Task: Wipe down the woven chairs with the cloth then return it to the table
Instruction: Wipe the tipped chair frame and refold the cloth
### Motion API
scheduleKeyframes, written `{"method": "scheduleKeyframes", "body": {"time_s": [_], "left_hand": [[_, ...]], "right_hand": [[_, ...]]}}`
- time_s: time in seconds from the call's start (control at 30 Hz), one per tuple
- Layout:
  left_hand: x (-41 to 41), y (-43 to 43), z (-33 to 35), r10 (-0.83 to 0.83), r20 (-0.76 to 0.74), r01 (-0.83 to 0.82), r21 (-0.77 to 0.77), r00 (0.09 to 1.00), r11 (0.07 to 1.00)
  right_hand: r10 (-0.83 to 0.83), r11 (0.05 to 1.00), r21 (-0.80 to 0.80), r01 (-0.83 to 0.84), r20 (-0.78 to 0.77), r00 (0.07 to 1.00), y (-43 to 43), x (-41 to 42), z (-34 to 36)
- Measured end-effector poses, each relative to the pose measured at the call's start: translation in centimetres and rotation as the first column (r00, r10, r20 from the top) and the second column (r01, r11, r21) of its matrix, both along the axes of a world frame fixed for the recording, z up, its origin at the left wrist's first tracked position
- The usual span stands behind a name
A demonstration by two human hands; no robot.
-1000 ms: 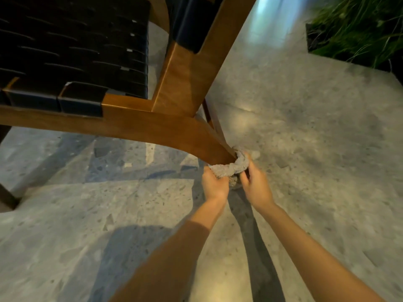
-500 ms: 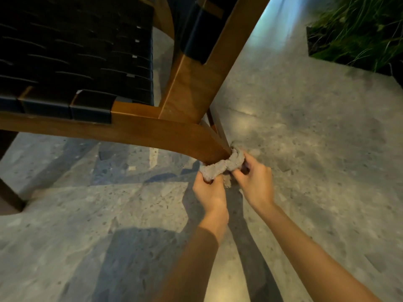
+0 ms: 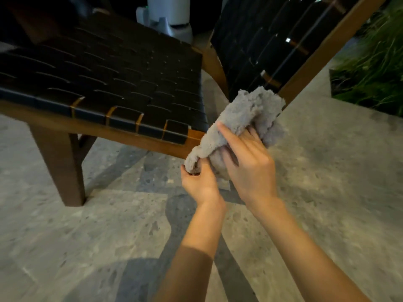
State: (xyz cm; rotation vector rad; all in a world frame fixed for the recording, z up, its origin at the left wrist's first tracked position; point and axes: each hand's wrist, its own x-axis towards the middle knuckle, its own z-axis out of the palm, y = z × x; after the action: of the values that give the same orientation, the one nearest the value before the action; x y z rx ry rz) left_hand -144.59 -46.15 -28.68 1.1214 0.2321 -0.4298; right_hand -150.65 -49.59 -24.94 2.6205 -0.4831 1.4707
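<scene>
A wooden chair with a black woven seat and a tilted black woven backrest fills the upper half of the view. A fluffy grey cloth is bunched in the air beside the seat's front right corner. My left hand pinches the cloth's lower end between thumb and fingers. My right hand holds the cloth's middle, with fingers curled into it and the thumb laid over the top. The table is out of view.
The chair's front wooden leg stands on the speckled stone floor. A dark planter with green grass sits at the right. A white and grey device stands behind the chair.
Both hands lifted the cloth from the foot of the chair's leg near the floor up to seat height. The view has tilted up, and the whole seat shows now.
</scene>
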Motion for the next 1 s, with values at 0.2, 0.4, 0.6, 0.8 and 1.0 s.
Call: {"method": "scheduleKeyframes", "body": {"time_s": [0.2,0.4,0.6,0.8,1.0], "left_hand": [[1.2,1.7,0.7,0.002,0.075,0.000,-0.019,0.997,1.000],[3.2,3.3,1.9,0.049,0.054,-0.043,-0.109,0.997,0.993],[4.7,4.4,2.9,0.128,-0.009,-0.127,-0.188,0.992,0.974],[6.5,6.0,4.0,0.214,-0.033,-0.216,-0.223,0.976,0.951],[10.3,8.7,5.3,0.318,0.049,-0.300,-0.221,0.947,0.928]], "right_hand": [[-0.098,0.994,-0.028,0.101,-0.595,0.798,-0.5,2.6,2.2],[0.080,0.963,0.257,0.081,-0.559,0.825,0.3,4.9,2.9],[0.271,0.857,0.513,-0.055,-0.357,0.894,0.5,5.1,2.6],[0.433,0.788,0.571,-0.231,-0.247,0.867,2.3,7.1,3.1],[0.517,0.752,0.570,-0.330,-0.200,0.832,5.5,12.6,4.8]]}}
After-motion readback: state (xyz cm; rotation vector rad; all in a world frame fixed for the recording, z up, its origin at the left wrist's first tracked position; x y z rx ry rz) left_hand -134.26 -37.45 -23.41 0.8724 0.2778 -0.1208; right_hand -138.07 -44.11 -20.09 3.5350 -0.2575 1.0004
